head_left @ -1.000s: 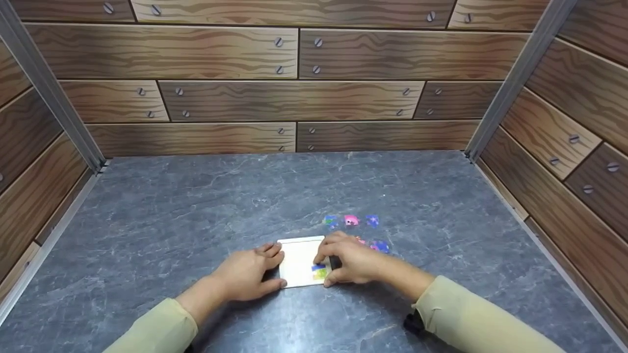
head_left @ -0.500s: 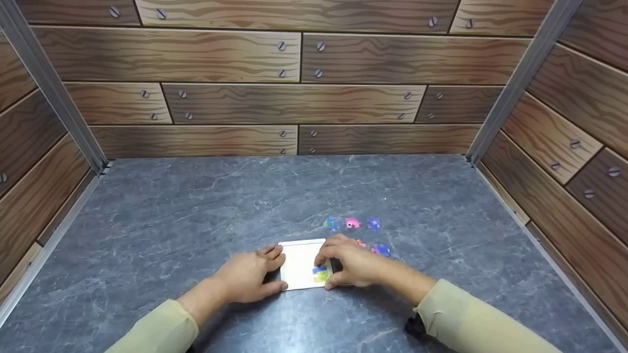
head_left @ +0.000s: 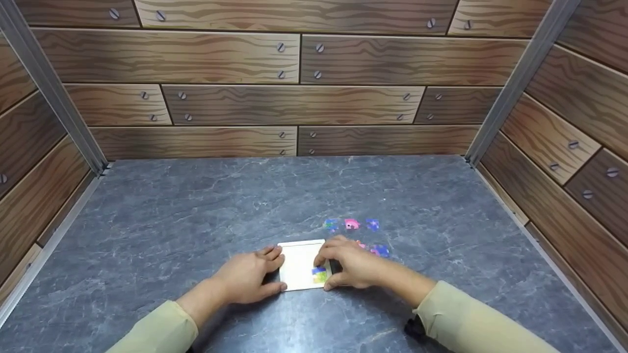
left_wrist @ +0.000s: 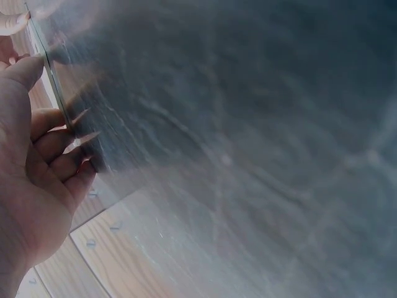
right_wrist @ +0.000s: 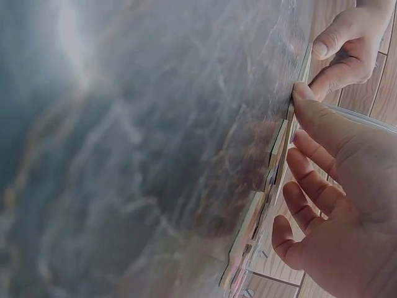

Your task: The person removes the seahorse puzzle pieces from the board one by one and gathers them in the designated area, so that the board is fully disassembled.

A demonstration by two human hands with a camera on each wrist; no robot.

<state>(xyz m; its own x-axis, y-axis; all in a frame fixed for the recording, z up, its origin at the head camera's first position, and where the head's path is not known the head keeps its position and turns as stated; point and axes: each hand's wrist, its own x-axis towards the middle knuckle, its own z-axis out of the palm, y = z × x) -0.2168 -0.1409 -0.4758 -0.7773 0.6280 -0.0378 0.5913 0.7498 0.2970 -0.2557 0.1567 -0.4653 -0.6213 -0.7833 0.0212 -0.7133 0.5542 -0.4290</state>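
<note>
A white puzzle tray (head_left: 296,267) lies flat on the table near the middle of the head view. My left hand (head_left: 248,276) rests against its left edge, thumb by the near corner and fingers further up. Over the right side, my right hand (head_left: 355,262) curls its fingers round a blue, yellow and green puzzle piece (head_left: 320,276) in the near right corner. Its thumb is at the tray's edge. In the right wrist view the right thumb (right_wrist: 319,115) touches the tray's side. The right hand hides part of the tray and piece.
Beyond the right hand, a green-blue piece (head_left: 331,224), a pink piece (head_left: 352,224) and a blue piece (head_left: 373,224) form a row. A dark blue piece (head_left: 380,250) lies nearer, beside a partly hidden pink one. Wood-patterned walls (head_left: 235,103) enclose the grey marbled table (head_left: 196,201).
The head view has shifted slightly. Both hands keep nearly the same places on the tray, and the piece in the corner shows little change beyond slightly straighter alignment.
</note>
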